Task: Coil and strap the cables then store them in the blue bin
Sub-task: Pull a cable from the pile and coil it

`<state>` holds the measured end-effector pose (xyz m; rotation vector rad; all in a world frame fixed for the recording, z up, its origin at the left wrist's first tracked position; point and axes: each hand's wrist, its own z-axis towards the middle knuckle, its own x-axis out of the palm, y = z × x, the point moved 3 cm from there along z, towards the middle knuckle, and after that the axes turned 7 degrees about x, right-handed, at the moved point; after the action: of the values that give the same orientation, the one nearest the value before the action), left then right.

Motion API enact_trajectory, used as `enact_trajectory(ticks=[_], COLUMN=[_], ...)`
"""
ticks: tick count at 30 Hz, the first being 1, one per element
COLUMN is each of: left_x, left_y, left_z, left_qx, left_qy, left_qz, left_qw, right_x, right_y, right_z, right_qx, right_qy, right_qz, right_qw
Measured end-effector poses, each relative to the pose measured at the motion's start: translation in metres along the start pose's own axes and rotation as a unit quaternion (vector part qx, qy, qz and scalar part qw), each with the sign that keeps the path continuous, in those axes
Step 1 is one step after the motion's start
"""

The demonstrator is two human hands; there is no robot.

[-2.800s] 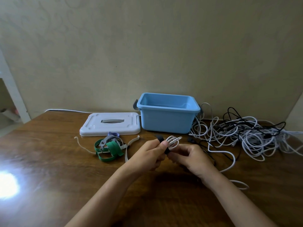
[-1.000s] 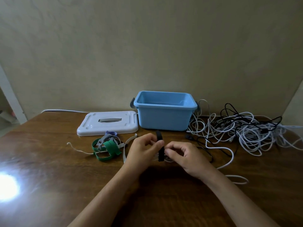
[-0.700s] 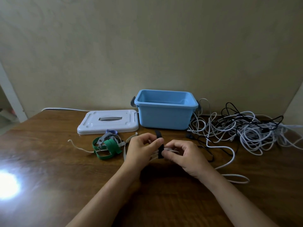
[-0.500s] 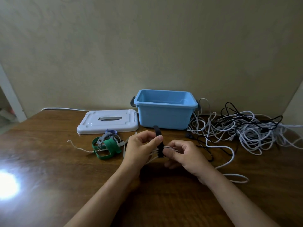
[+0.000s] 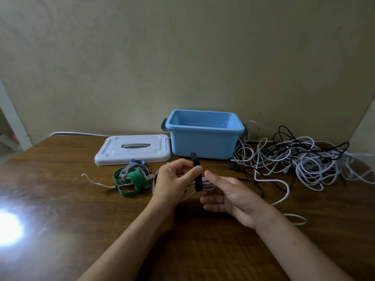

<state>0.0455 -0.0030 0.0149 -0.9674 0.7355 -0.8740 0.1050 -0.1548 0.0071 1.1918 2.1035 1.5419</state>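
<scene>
My left hand [image 5: 174, 180] grips a small coil of white cable [image 5: 207, 182] with a black strap [image 5: 197, 177] wrapped round its middle; the strap's free end sticks up past my thumb. My right hand [image 5: 229, 197] is beside the coil with fingers spread and loosely extended, fingertips under or near the bundle. The blue bin [image 5: 204, 138] stands open behind my hands against the wall. A tangled heap of white and black cables [image 5: 300, 159] lies to the right of the bin.
The bin's white lid [image 5: 133, 149] lies flat left of the bin. Green, grey and purple straps [image 5: 132, 178] are piled in front of the lid. A loose white cable [image 5: 284, 191] trails across the brown wooden table [image 5: 60, 220]. Glare spot at far left.
My right hand has let go of the strap and opened, dropping slightly lower. My left hand keeps hold of the strapped coil, which has stayed in nearly the same place.
</scene>
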Motion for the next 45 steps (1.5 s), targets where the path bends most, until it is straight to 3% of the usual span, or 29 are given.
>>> enact_trajectory(ticks=[5, 15, 23, 28, 36, 45], left_x=[0.004, 0.005, 0.005, 0.004, 0.003, 0.005], left_y=[0.002, 0.006, 0.003, 0.005, 0.005, 0.006], left_z=[-0.001, -0.001, -0.002, -0.003, -0.001, 0.000], left_qx=[-0.025, -0.097, -0.088, -0.095, -0.108, -0.120], left_qy=[0.024, 0.047, 0.020, 0.038, 0.064, 0.109], left_qz=[-0.011, -0.033, -0.040, 0.019, 0.054, 0.043], left_qw=[0.999, 0.994, 0.995, 0.995, 0.991, 0.986], right_x=[-0.006, -0.011, -0.011, -0.013, -0.007, -0.008], right_y=[-0.002, -0.002, -0.001, -0.003, 0.004, 0.007], right_z=[0.004, 0.009, 0.006, 0.008, 0.000, 0.000], right_qx=[0.018, -0.015, -0.051, -0.079, -0.147, -0.212], right_qy=[0.000, -0.012, -0.033, -0.071, -0.147, -0.188], right_qz=[0.024, -0.031, -0.052, -0.112, -0.292, -0.374], right_qw=[1.000, 0.999, 0.997, 0.988, 0.934, 0.883])
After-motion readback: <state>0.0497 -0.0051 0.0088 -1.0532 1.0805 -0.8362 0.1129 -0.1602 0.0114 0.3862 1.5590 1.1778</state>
